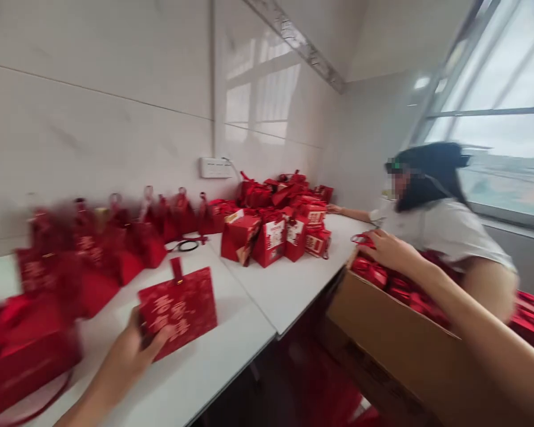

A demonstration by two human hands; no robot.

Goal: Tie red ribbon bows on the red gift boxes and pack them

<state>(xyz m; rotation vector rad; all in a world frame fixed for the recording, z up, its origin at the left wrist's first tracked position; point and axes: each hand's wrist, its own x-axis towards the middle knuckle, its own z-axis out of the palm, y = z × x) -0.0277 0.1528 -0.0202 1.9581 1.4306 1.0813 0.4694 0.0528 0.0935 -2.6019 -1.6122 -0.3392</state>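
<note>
My left hand grips the lower left edge of a red gift box with gold characters and a strap on top, held above the white table. At the right, my right hand is over the near left end of an open cardboard box filled with red packages. Its fingers are bent down around a red loop or strap at the carton's corner; the fingertips are partly hidden.
Rows of red bags line the wall at the left. Red boxes and a heap of red bags stand farther back. A person in a white shirt leans beside the carton, one arm reaching toward the heap.
</note>
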